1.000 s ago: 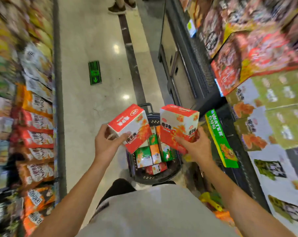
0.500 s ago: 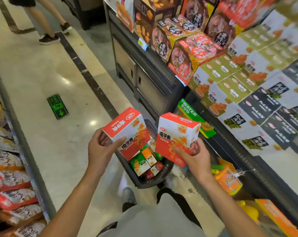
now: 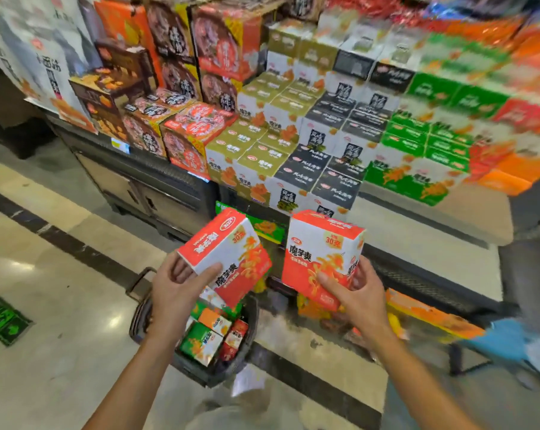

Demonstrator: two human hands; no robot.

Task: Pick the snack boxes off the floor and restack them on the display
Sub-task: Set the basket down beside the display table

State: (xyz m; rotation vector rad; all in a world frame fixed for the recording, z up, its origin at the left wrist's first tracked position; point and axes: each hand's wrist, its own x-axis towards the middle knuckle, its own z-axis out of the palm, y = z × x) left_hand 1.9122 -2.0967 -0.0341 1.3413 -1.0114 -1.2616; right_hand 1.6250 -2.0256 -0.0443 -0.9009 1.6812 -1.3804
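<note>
My left hand [image 3: 175, 290] grips a red and white snack box [image 3: 228, 252], tilted with its red top facing left. An upright box of the same kind [image 3: 321, 256] is held in my right hand [image 3: 355, 293], thumb across its front. Both boxes hang in front of the display [image 3: 433, 237], a stepped stack of olive, black, green and red snack boxes [image 3: 318, 144] with a bare beige ledge at the lower right. Below my hands a dark basket [image 3: 250, 346] on the floor holds several small green, orange and red boxes [image 3: 206, 336].
Large brown and red cartons [image 3: 181, 88] fill the display's left end above dark cabinet doors [image 3: 150, 197]. Orange and yellow packets [image 3: 430, 315] lie at the display's foot on the right. A green arrow sticker [image 3: 2, 321] marks the glossy floor at left.
My head has turned right and up, so the display now fills the upper view. Both hands have kept their boxes and carried them slightly toward the display.
</note>
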